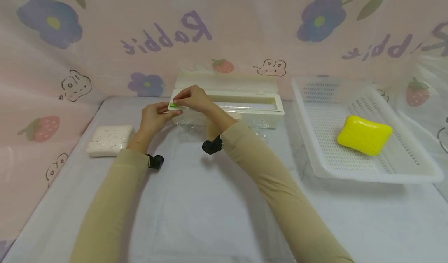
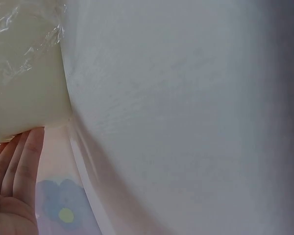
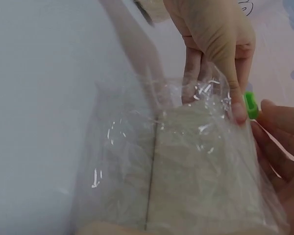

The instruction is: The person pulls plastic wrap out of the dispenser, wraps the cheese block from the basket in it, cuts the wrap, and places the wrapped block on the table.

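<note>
A long cream cling film dispenser [image 1: 257, 117] stands at the back of the table, its lid [image 1: 229, 85] tipped up behind it. Clear cling film [image 3: 122, 147] hangs crumpled over the front. At the left end of the top edge sits a small green slide cutter [image 3: 251, 105], which my right hand [image 1: 196, 99] pinches between thumb and fingers. My left hand [image 1: 154, 118] grips the dispenser's left end, thumb on the front face. In the left wrist view, the left hand's fingers [image 2: 24, 169] lie along the end of the dispenser.
A white speckled block [image 1: 110, 140] lies to the left of my left forearm. On the right, a white perforated basket [image 1: 316, 165] holds a yellow pillow-shaped item [image 1: 365, 135]. A printed pink sheet [image 1: 241, 29] hangs behind the table.
</note>
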A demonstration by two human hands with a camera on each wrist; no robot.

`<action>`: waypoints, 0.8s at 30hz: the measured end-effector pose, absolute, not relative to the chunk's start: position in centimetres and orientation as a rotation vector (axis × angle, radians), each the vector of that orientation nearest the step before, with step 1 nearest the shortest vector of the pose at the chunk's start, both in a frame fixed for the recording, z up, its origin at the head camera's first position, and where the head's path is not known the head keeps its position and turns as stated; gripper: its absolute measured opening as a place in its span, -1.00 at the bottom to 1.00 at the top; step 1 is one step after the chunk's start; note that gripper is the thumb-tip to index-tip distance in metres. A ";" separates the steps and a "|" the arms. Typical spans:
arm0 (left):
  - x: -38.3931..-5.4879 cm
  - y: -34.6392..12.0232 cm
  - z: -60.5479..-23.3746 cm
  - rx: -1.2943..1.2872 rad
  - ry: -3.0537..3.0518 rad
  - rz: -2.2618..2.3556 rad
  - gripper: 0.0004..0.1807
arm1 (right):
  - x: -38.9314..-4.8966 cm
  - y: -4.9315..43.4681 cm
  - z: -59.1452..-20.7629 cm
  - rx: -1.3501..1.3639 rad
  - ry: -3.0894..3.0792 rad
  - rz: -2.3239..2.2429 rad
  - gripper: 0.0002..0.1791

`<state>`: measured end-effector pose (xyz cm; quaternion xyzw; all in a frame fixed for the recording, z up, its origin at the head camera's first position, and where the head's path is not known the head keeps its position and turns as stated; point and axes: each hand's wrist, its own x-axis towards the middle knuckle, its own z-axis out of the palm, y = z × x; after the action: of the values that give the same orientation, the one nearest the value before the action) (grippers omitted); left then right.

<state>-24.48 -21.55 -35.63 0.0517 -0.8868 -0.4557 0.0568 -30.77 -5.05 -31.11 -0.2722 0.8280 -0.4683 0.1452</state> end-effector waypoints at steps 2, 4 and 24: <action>-24.5 -21.5 -35.7 0.152 -2.685 -1.376 -0.35 | -30.7 -5.1 -31.2 -0.794 2.382 -1.346 -0.76; -24.5 -21.5 -35.7 0.158 -2.677 -1.382 -0.36 | -30.7 -5.2 -31.2 -0.813 2.397 -1.322 -0.77; -24.6 -21.8 -35.7 0.153 -2.697 -1.431 -0.30 | -31.0 -4.5 -31.2 -0.892 2.530 -1.126 -0.77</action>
<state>-24.65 -21.78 -35.69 0.0499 -0.8815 -0.4676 0.0425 -30.98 -4.53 -31.22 -0.3045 0.8638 -0.3845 0.1157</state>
